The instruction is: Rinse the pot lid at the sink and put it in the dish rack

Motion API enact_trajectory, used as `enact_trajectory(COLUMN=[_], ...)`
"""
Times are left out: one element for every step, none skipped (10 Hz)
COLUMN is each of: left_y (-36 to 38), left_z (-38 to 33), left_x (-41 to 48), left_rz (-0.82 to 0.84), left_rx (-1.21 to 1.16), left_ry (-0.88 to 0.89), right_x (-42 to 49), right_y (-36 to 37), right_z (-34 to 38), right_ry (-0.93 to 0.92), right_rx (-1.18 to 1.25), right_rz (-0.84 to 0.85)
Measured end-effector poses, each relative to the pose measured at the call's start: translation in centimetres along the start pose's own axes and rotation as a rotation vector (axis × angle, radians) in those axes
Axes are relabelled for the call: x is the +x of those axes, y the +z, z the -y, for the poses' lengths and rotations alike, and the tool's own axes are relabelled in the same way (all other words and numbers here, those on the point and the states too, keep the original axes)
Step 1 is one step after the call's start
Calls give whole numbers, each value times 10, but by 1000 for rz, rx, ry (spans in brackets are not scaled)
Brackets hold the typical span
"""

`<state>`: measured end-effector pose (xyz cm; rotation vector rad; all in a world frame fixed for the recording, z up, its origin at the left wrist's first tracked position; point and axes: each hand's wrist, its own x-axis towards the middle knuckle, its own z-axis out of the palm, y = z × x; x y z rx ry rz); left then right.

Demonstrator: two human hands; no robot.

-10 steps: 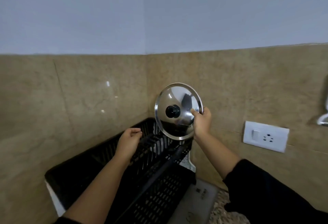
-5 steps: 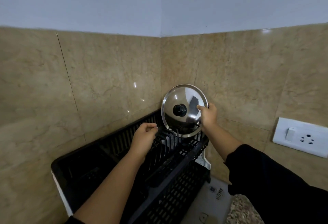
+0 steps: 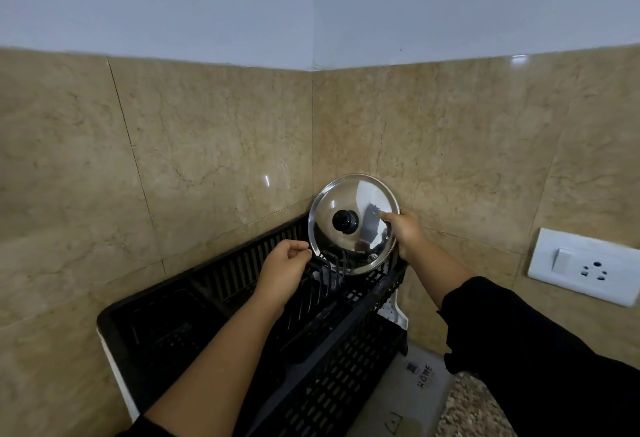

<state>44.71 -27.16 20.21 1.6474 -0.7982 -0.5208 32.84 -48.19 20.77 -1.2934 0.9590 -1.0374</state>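
Note:
A round shiny steel pot lid point(image 3: 360, 246) with a black knob stands upright on its edge at the far right end of the black plastic dish rack point(image 3: 346, 367), its lower rim down among the rack's prongs. My right hand point(image 3: 405, 234) grips the lid's right rim, thumb on its face. My left hand point(image 3: 284, 268) rests curled on the prongs just left of the lid, and whether it grips a prong is unclear.
The rack fills a corner between two tan marble-tiled walls. A white switch and socket plate point(image 3: 585, 267) is on the right wall. A grey mat point(image 3: 415, 398) and speckled counter point(image 3: 474, 409) lie below the rack's right side.
The lid has come down from above the rack until its lower rim sits between the prongs. My left hand stays on the prongs beside it.

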Motion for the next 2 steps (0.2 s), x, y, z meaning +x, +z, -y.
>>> enact_trajectory(left_y=[-3, -8], left_z=[-10, -26], left_x=[-1, -11], left_rz=[-5, -25], left_rx=[-13, -39], left_ry=[30, 55], right_x=[-7, -25], right_y=[-6, -20], right_z=[8, 18], right_ry=[-39, -74], right_rx=[-77, -42], right_rz=[-7, -94])
